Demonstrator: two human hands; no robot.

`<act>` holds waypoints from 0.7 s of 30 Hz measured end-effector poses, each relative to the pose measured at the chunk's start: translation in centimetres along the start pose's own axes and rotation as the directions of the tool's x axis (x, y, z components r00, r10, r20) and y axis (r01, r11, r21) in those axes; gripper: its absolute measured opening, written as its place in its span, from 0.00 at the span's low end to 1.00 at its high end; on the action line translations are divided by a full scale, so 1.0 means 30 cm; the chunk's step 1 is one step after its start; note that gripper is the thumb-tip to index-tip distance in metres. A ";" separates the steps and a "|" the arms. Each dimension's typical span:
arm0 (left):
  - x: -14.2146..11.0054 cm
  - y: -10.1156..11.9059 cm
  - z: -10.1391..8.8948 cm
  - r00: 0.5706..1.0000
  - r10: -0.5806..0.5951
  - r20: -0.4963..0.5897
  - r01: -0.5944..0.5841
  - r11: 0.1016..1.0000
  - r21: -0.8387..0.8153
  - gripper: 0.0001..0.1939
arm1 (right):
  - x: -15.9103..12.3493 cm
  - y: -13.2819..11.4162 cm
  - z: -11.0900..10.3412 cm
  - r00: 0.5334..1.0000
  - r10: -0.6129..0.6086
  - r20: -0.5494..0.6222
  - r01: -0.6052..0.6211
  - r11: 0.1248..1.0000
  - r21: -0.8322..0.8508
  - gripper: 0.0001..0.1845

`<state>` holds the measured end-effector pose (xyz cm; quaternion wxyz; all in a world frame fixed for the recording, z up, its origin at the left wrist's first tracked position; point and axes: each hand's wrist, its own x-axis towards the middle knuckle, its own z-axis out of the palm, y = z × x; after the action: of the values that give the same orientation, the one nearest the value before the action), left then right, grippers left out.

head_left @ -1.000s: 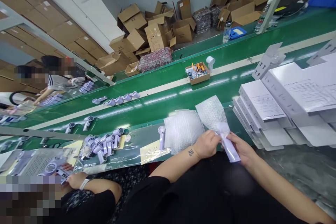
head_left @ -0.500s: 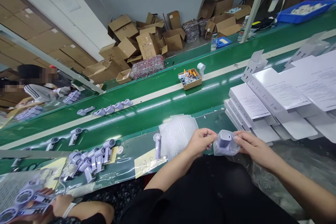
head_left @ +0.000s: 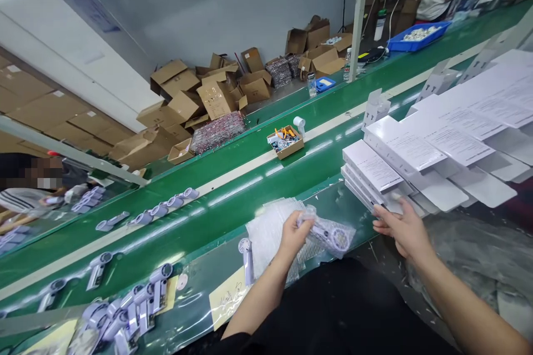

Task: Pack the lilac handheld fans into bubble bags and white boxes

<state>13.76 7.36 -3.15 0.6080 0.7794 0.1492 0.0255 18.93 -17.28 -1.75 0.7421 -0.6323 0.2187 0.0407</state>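
My left hand (head_left: 295, 234) is closed on one end of a lilac handheld fan (head_left: 328, 234) inside a clear plastic bag. The fan's round head points right, over the bench edge. At the near corner of a small stack of white boxes (head_left: 370, 166) is my right hand (head_left: 402, 227), its fingers apart; the fingertips reach the boxes, though a firm grip does not show. Under and behind my left hand lies a pile of clear bubble bags (head_left: 266, 227). Just left of the pile, another lilac fan (head_left: 247, 260) rests across a yellow paper with handwriting (head_left: 227, 297).
Open-flapped white boxes (head_left: 441, 144) lie in overlapping rows at right. Several fans (head_left: 125, 310) are heaped at lower left, and more stand along the green conveyor (head_left: 225, 194). Beyond are a carton of small parts (head_left: 289, 147), a blue tray (head_left: 420, 36) and cardboard boxes (head_left: 216, 94).
My right hand has let go of the bagged fan and moved to the white boxes. My left hand has moved left, and the fan now lies lengthwise. The view has swung right.
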 end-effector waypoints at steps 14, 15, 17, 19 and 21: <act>0.157 0.001 -0.290 0.877 -0.267 -0.399 -0.089 0.726 -0.682 0.21 | 0.073 0.097 0.164 0.595 -0.410 0.691 0.804 0.296 -0.516 0.13; 0.168 0.009 -0.244 0.895 -0.237 -0.379 -0.079 0.751 -0.656 0.21 | 0.111 0.106 0.185 0.552 -0.358 0.753 0.834 0.257 -0.488 0.13; 0.191 0.026 -0.151 0.919 -0.160 -0.359 -0.067 0.837 -0.544 0.21 | 0.172 0.132 0.221 0.488 -0.279 0.827 0.870 0.231 -0.435 0.11; 0.204 0.041 -0.089 0.917 -0.050 -0.395 -0.093 0.938 -0.334 0.18 | 0.209 0.164 0.252 0.469 -0.270 0.841 0.877 0.252 -0.408 0.14; 0.202 0.052 -0.074 0.891 0.124 -0.437 -0.144 0.989 -0.012 0.13 | 0.222 0.201 0.282 0.487 -0.309 0.817 0.864 0.309 -0.398 0.22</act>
<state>19.37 10.71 -1.95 0.5733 0.7487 0.2265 0.2440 25.21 -9.45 -8.91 0.3619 -0.8673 -0.3400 0.0341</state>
